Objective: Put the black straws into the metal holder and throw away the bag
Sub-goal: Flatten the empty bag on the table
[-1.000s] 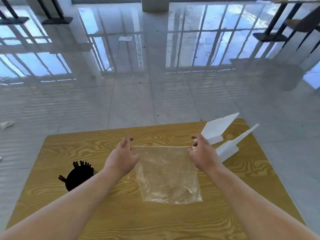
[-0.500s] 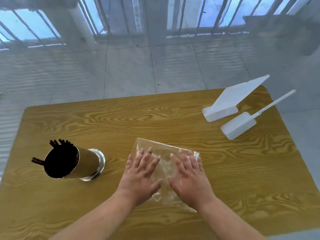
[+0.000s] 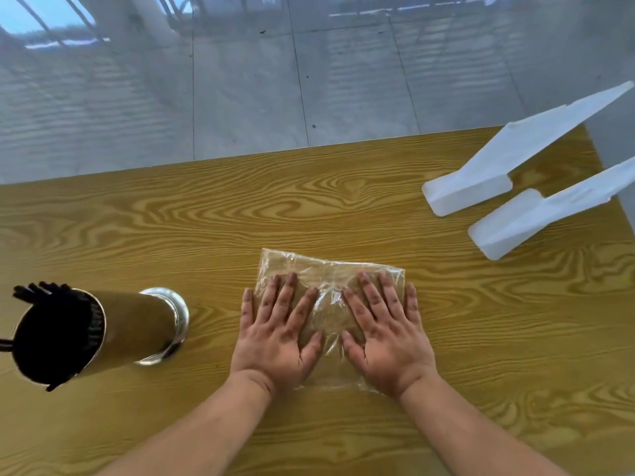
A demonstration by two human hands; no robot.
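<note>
While flat: two hands [image 3: 330,338], one bag [image 3: 330,280].

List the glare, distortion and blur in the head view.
Head view: wide-angle distortion makes the metal holder seem to lean outward; window glare and reflections wash over the glossy floor; the clear bag shows small highlights under the left hand and right hand; the white plastic pieces look slightly soft; the table grain stays sharp.
</note>
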